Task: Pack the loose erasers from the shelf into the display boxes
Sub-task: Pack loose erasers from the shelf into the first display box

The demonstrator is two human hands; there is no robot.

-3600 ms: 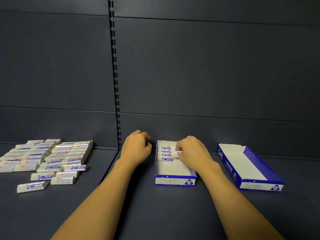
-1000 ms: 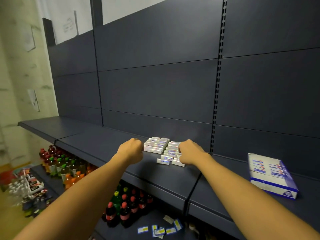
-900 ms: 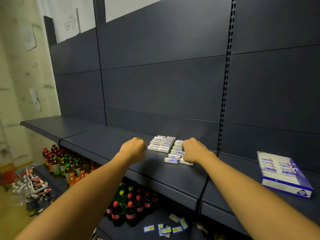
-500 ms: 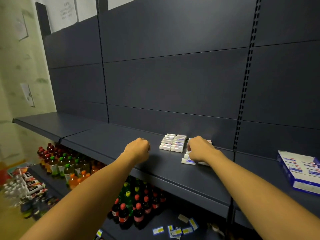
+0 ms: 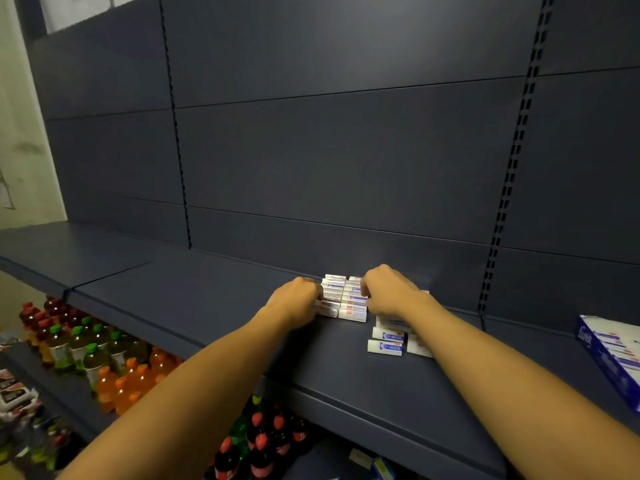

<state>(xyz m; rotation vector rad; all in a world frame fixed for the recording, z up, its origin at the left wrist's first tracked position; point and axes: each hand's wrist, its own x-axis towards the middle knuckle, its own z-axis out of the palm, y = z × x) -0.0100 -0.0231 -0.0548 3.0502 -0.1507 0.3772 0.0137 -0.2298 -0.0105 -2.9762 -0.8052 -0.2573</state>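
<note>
Both hands curl onto stacked erasers on dark shelf; bottles below.

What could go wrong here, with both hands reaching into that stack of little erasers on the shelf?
The left hand and right hand squeeze the stacked erasers from both sides; too many lifted at once might buckle and spill. The single erasers lie under the right forearm, which could sweep them toward the shelf edge and onto the bottles below. The display box sits off to the right, so the carry may shed some.
</note>
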